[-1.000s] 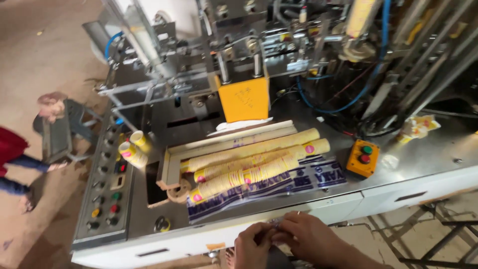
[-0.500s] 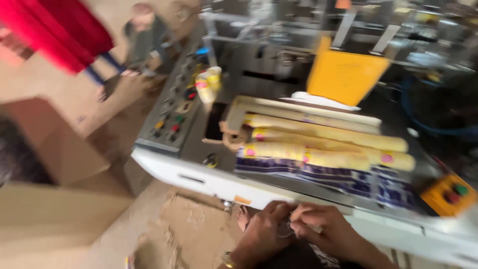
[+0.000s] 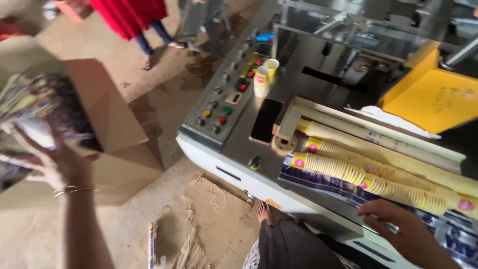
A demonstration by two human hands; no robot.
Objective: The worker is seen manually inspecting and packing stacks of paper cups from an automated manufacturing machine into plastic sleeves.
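You stand on a dusty brown floor (image 3: 30, 239), with torn cardboard scraps (image 3: 199, 209) by your feet.

Your right hand (image 3: 408, 231) is close to you, at the front edge of the packing machine. It lies on the blue printed wrap (image 3: 318, 182). The fingers are bent, but you cannot tell from here if they hold anything.

Just past that hand lie the long rows of yellow paper cups (image 3: 358, 172), on their sides and pushed inside each other. They touch the printed wrap and run along a tray.

Your left hand (image 3: 55, 162) is up high on the other side, well apart from the machine. Its fingers are spread wide and press under a blurry bundle of wrapped packs (image 3: 30, 104). The bundle is in the air, just beside the big brown cardboard box (image 3: 114, 129).

It looks like you are moving that bundle over to the box. One open hand is not much hold, so the next move calls for a steady lift and maybe your other hand too.

Farther off are the grey panel of coloured buttons (image 3: 219, 107), a dark phone (image 3: 265, 119), two small cups (image 3: 264, 77) and a yellow cover (image 3: 438, 97). A person in red (image 3: 129, 15) stands at the back.
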